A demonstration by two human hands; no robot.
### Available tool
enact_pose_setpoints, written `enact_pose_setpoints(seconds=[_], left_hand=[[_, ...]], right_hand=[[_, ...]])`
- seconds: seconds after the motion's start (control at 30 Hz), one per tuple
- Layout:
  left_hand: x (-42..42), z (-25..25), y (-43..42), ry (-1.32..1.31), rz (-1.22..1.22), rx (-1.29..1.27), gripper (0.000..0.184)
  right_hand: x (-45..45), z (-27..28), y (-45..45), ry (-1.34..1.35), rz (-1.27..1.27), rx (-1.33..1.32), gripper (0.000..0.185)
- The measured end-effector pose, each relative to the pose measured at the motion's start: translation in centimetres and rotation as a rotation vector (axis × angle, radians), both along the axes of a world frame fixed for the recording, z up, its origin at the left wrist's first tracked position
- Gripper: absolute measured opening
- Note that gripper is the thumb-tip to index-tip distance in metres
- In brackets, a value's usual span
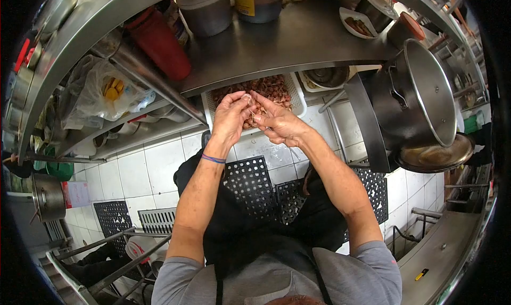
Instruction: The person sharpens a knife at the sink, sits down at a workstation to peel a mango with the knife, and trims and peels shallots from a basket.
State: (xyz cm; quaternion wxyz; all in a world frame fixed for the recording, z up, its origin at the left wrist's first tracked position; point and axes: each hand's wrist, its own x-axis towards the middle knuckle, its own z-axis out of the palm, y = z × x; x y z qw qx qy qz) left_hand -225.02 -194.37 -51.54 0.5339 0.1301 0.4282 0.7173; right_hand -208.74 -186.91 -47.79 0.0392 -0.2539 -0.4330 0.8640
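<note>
My left hand [229, 118] is above the white perforated basket [296, 95], its thumb and fingers pinched together on a small pale, stringy piece whose kind I cannot make out. Beside it, my right hand [281, 123] pinches at the same piece, with its fingertips close to the left ones. Many small reddish-brown pieces [270, 86] fill the basket; they are too small to name surely. The hands hide part of the basket's contents. A thin blue and red band [214, 159] circles my left wrist.
A steel table [287, 47] overhangs the basket, carrying plastic tubs [205, 12] and a white dish [358, 26]. To the right stands a large metal pot [412, 97]. Black rubber mats [247, 182] lie on white floor tiles. A plastic bag [106, 87] sits on the left shelf.
</note>
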Motion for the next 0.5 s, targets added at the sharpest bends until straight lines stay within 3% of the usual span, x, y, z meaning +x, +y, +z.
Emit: enact_pose_setpoints(seconds=[0.5], left_hand=[[-0.1, 0.6, -0.3, -0.030, -0.082, 0.024, 0.013]], right_hand=[[0.1, 0.2, 1.1, -0.015, -0.045, -0.061, 0.051]])
